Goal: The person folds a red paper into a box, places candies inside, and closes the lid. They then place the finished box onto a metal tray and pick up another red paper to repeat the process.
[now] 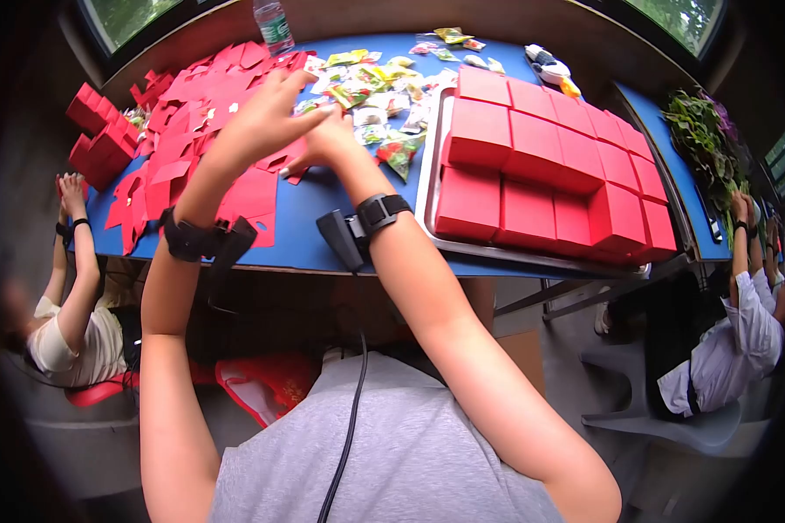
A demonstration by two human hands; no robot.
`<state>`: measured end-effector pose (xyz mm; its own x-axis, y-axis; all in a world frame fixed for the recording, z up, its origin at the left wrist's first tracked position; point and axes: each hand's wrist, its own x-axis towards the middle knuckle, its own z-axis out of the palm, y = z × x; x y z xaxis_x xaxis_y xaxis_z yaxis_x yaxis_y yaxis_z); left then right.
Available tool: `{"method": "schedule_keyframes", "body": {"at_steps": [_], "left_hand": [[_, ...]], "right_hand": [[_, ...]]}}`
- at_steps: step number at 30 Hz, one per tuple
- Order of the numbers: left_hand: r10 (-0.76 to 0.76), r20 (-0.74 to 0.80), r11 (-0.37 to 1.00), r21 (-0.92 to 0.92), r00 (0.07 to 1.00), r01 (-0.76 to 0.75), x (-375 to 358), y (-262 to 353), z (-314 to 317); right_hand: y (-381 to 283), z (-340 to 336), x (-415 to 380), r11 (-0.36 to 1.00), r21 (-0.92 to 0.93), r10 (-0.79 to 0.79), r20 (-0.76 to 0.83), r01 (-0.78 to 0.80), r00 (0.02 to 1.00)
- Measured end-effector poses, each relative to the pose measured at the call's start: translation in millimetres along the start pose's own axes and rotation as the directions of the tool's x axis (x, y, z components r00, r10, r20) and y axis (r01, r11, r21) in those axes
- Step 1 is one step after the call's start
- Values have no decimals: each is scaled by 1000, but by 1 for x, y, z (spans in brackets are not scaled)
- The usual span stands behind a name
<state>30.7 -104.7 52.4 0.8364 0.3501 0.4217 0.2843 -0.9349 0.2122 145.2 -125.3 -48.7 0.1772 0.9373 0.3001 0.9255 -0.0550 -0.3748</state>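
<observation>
Red boxes [554, 166] are filling a metal tray [429, 166] at the right of the blue table [302, 222], showing smooth, matte, block-like faces in stacked rows. Red card pieces [179, 139] are covering the left side in a loose, overlapping heap; they are looking thin and mostly flat, some with raised flaps. Small wrapped packets [358, 87] are lying scattered between the two, shiny and crinkled, in white, yellow and green.

The boxes are standing to the right of both hands, well apart from them. The card heap is spreading to the left of and beneath the left hand [266, 113], whose fingers are spreading apart with nothing seen between them. The right hand [330, 139] is sitting partly behind the left thumb, near red card and packets; whether its fingers are gripping anything, I cannot tell, nor whether either hand is touching the card.

The block of boxes is running lengthwise from left to right. The card heap is stretching from the near left toward the far right, its single pieces pointing every way. The packets are lying at mixed angles.
</observation>
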Motion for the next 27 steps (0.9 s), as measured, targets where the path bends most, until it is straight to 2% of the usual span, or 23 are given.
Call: {"method": "schedule_keyframes", "body": {"at_steps": [1, 2, 3, 5, 7, 8, 9, 11, 12, 13, 14, 15, 16, 17, 19, 20, 21, 22, 23, 24, 25, 26, 27], "left_hand": [[-53, 85, 991, 125, 995, 42, -15, -29, -7], [-319, 307, 941, 213, 897, 262, -21, -52, -12], [-350, 381, 928, 266, 856, 261, -33, -83, -7], [-337, 476, 941, 180, 812, 286, -52, -97, -4], [-351, 547, 936, 223, 760, 271, -58, -96, 0], [-344, 519, 938, 217, 783, 269, -60, -98, 3], [-348, 518, 937, 213, 782, 276, -60, -96, 3], [-317, 516, 945, 105, 796, 309, -55, -91, 5], [-319, 499, 943, 82, 806, 322, -52, -96, 13], [-322, 495, 942, 80, 807, 326, -51, -102, 26], [-201, 293, 980, 63, 935, 191, -51, -107, 41], [-55, 76, 996, 78, 996, 49, -49, -107, 49], [-9, 56, 996, 90, 998, 4, -42, -94, 45], [-6, 50, 996, 88, 999, 2, -34, -85, 45], [-61, 52, 997, 39, 997, 59, -21, -76, 47], [-30, -33, 1000, 2, 999, 30, -12, -85, 56], [-27, -37, 1000, 2, 999, 27, -7, -79, 49], [-167, 32, 957, -237, 985, 170, -1, -68, 34], [-279, 134, 839, -448, 951, 309, 5, -62, 26], [-239, 16, 796, -569, 971, 206, 11, -80, 40], [-177, -284, 761, -646, 942, -52, 15, -80, 48], [-246, 12, 575, -803, 969, 156, 16, -89, 45], [-241, 313, 355, -853, 919, 383, 13, -81, 29]], "right_hand": [[-7, -19, -8, 994, -67, 91, 85, -85, 992], [-3, -13, -3, 993, -95, 75, 72, -68, 995], [7, 0, 6, 993, -103, 63, 40, -59, 997], [20, 15, 12, 991, -134, 13, -42, -18, 999], [18, -3, 13, 995, -56, 87, 166, -79, 982], [18, -7, 12, 999, 0, 45, 130, -46, 991], [17, -10, 10, 995, 52, 79, 104, -85, 991], [15, -17, 11, 984, 110, 117, 184, -139, 976], [15, -16, 9, 976, 183, 96, 129, -119, 987], [17, -14, 11, 977, 179, 91, 131, -114, 987], [18, -12, 14, 922, 362, 122, 64, -137, 990], [18, -10, 16, 834, 534, 167, 2, -142, 986], [18, -9, 18, 808, 584, 168, -100, -79, 981], [19, -10, 20, 811, 580, 167, -104, -77, 981], [21, -13, 24, 416, 908, 188, -135, 45, 973], [20, -13, 25, 420, 906, 186, -136, 47, 973], [18, -15, 25, 461, 878, 261, -275, 131, 925], [14, -18, 24, 507, 837, 327, -409, 207, 852], [11, -22, 23, 557, 784, 383, -534, 273, 754], [11, -33, 16, 400, 894, 401, -370, 203, 838], [11, -36, 14, 356, 921, 432, -312, 158, 846], [9, -36, 13, 417, 889, 409, -368, 188, 835], [7, -34, 13, 477, 852, 381, -421, 216, 823]]}}
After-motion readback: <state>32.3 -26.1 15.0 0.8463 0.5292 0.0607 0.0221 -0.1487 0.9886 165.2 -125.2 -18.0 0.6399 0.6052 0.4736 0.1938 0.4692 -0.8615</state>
